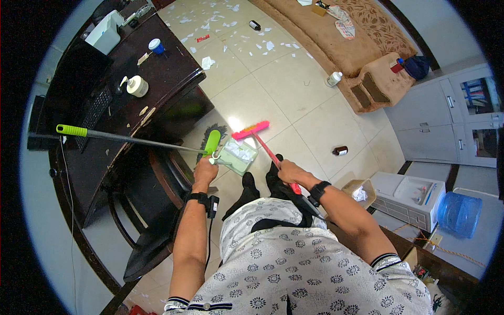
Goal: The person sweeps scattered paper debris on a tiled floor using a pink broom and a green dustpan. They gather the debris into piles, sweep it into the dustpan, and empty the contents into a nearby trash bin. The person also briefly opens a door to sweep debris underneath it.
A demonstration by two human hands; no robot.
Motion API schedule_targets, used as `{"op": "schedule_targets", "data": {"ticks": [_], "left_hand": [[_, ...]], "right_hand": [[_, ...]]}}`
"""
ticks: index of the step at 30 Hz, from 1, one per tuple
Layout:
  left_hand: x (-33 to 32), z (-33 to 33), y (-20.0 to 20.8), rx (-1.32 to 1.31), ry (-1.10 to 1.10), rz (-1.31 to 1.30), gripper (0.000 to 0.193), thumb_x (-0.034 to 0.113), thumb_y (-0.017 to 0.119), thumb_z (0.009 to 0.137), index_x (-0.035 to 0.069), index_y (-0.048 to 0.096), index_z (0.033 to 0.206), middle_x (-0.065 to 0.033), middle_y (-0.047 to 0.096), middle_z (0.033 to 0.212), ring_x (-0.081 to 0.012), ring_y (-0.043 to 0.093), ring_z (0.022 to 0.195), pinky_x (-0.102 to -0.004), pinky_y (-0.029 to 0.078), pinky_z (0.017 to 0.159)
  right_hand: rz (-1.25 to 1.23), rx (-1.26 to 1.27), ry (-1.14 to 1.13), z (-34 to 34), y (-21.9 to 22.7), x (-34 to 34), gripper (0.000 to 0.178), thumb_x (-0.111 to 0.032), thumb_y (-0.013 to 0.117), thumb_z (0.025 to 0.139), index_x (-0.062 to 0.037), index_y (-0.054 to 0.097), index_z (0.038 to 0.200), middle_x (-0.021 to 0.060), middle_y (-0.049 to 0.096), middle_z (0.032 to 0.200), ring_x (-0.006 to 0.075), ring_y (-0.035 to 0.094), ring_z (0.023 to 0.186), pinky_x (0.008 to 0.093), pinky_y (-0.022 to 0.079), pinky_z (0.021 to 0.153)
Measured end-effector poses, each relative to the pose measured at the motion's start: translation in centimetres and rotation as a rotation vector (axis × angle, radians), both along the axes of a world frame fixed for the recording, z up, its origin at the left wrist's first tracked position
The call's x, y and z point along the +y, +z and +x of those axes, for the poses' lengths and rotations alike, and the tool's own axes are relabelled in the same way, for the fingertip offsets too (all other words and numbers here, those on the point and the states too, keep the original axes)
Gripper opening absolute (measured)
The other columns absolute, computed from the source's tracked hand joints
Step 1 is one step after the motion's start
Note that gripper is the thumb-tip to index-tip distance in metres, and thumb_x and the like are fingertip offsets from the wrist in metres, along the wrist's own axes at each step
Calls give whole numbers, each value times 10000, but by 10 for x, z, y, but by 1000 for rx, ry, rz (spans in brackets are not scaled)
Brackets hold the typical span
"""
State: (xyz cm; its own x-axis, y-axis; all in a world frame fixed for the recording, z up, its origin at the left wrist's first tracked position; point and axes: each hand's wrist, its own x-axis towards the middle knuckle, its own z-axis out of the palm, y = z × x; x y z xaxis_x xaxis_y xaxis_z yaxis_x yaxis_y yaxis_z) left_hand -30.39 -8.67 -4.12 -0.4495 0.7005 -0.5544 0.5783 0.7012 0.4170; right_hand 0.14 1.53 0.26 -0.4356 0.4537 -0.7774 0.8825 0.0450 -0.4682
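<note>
On the tiled floor point(320, 107), near the dark tabletop point(170, 68): long-handled green broom point(212, 143). Pink brush point(273, 153), head just beyond the pale green dustpan point(243, 167). Right hand point(290, 172): grip clenched round brush handle. Left hand point(205, 172): grip clasping dustpan handle; contact with broom, cannot tell. White paper scraps point(239, 152) in dustpan.

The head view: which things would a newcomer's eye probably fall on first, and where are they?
Probably the bright pink broom in the right hand, its head beside the pale green dustpan near the left hand. Next, perhaps, the white paper scraps scattered over the far floor, then the clear blue water bottle at the right.
</note>
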Motion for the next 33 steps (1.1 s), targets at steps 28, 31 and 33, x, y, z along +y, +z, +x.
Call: {"op": "schedule_targets", "data": {"ticks": [28,31,33], "left_hand": [[-8,-8,10,-27,-31,5,293,201,607,828,186,673,1113,-177,663,1073,-360,624,1020,-441,495,875],[-9,-10,9,-77,-50,60,295,180,619,818,162,675,1107,-185,668,1050,-361,629,1005,-430,500,860],[-10,-12,7,-100,-68,86,300,170,632,809,140,676,1104,-192,671,1032,-363,632,993,-420,503,851]], "right_hand": [[-398,196,-656,-14,37,-19,58,-47,502,863,-25,541,826,36,510,604,106,483,442,274,377,353],[-509,221,-761,-7,50,-24,45,-70,509,869,-38,534,849,38,521,632,94,473,439,266,371,344],[-605,268,-876,5,61,-28,76,-106,519,880,-57,512,822,39,517,620,91,466,432,265,361,336]]}}
